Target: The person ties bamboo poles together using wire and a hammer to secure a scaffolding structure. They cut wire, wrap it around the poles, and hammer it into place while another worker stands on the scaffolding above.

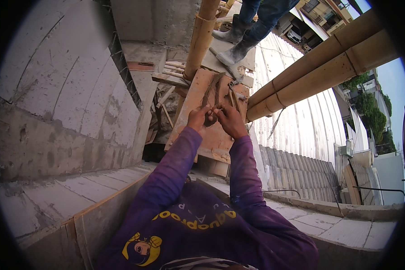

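Note:
My left hand [200, 119] and my right hand [231, 119] meet above an orange-brown board [214, 140], with fingertips pinched together. Whatever lies between the fingers is too small to make out. Just beyond them a bundle of thin dark brown strands [213, 87] bends in a loop over the board; whether it is wire or fibre cannot be told, nor whether its ends reach into my fingers. Past my right hand, at the board's far right edge, lies a greyish metal piece [232, 83], partly hidden.
A bamboo pole [201, 42] rises beyond the board, and thick lashed bamboo poles [319, 67] slant across the right. Someone in grey rubber boots [235, 51] stands ahead. A block wall [76, 76] is on the left; corrugated roofing [301, 101] lies below on the right.

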Demonstrator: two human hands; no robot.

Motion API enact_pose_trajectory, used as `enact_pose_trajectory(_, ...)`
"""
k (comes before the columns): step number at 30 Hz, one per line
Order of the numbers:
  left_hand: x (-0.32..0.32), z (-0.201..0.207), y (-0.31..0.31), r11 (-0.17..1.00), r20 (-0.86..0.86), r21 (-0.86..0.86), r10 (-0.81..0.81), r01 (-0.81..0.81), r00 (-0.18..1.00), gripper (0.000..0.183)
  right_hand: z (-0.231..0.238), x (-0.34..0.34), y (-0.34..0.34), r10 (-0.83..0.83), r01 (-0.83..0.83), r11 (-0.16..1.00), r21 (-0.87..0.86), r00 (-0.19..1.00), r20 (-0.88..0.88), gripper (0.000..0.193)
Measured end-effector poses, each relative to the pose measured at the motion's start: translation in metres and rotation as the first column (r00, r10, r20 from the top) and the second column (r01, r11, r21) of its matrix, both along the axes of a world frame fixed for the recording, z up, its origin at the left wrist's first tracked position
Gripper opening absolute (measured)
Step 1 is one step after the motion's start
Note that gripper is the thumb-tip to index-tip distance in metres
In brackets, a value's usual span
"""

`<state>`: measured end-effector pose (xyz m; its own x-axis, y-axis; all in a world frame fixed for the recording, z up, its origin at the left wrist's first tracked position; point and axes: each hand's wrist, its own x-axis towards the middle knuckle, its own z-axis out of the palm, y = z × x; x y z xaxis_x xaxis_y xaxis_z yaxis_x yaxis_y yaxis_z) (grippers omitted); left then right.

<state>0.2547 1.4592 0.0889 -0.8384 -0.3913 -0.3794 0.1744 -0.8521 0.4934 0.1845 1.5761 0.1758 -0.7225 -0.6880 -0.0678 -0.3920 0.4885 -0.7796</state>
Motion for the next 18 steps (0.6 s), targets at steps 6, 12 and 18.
enact_pose_trajectory(6,-0.003,-0.004,-0.003,1.0,-0.049,0.003,-0.03,0.03,0.998,0.012,-0.007,-0.007,0.002,0.024,-0.022,0.999,-0.028,0.997,0.071,0.026)
enact_pose_trajectory(12,-0.004,0.006,-0.002,0.999,0.005,0.008,-0.046,0.046,0.999,0.017,-0.002,-0.002,-0.001,-0.068,0.08,0.994,-0.068,0.985,0.155,0.026)
enact_pose_trajectory(18,-0.006,0.001,-0.001,0.999,-0.042,0.023,-0.031,0.032,0.999,0.016,-0.016,-0.005,0.0,0.013,-0.019,0.994,-0.104,0.998,-0.062,0.028)
